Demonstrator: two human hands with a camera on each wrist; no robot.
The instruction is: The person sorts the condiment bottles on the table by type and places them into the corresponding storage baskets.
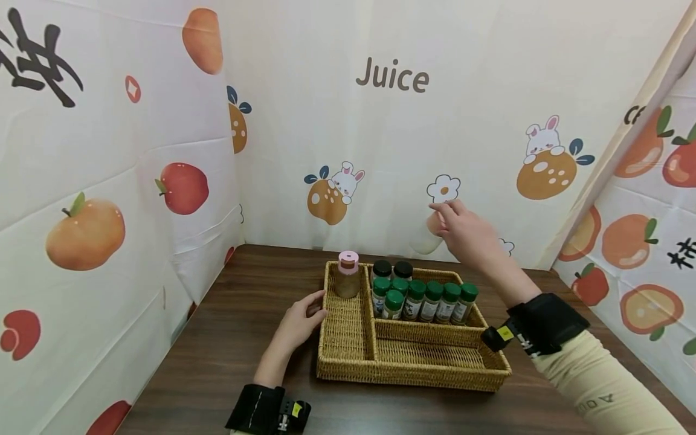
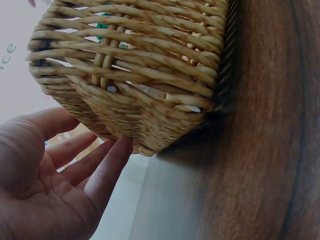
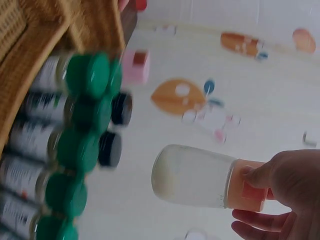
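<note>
My right hand (image 1: 462, 232) is raised above the back right of the wicker basket (image 1: 413, 376). It grips a clear jar (image 3: 192, 177) by its orange lid (image 3: 235, 187), thumb on one side and fingers on the other. Pale contents show toward the jar's bottom. My left hand (image 1: 298, 323) touches the basket's left wall, and in the left wrist view its extended fingers (image 2: 107, 172) rest against the woven corner. A similar jar with a pink lid (image 1: 348, 266) stands in the basket's left compartment.
Several green-capped spice bottles (image 1: 415, 296) fill the back right compartment, with two black-capped bottles (image 1: 382, 270) behind them. The basket sits on a dark wooden table (image 1: 261, 272). Printed cloth (image 1: 391, 133) hangs close behind and on both sides.
</note>
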